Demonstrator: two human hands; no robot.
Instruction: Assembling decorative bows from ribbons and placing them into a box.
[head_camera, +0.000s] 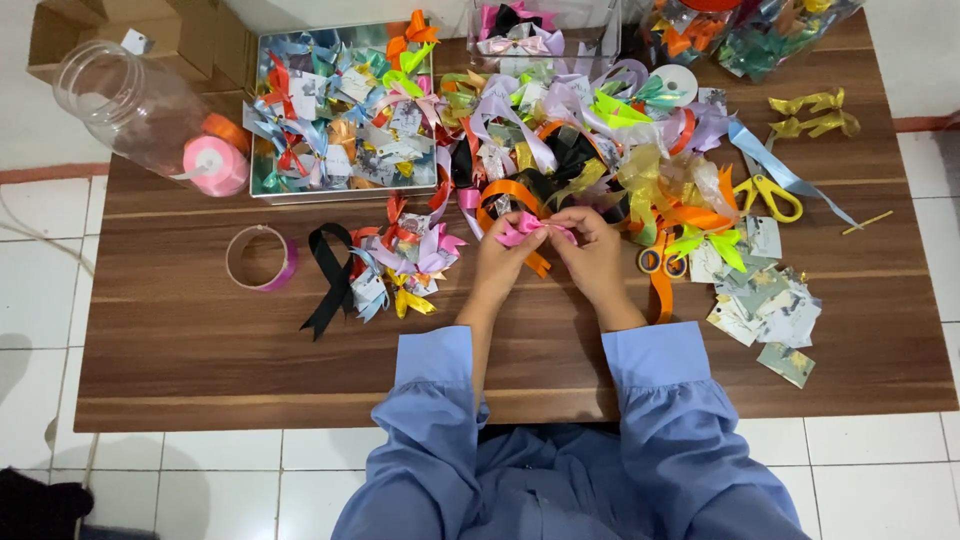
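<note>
Hands, left (503, 255) and right (590, 250), pinch a pink ribbon bow (528, 229) before heaped ribbons (580, 140), yellow scissors (768, 195) alongside.

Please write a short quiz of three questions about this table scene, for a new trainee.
1. True or false: both hands hold the pink ribbon bow.
2. Which lies nearer the right hand: A, the yellow scissors, or B, the clear jar?
3. What colour is the ribbon loop beside the tape ring?

Key: 1 true, the left hand too. 2 A. 3 black.
</note>
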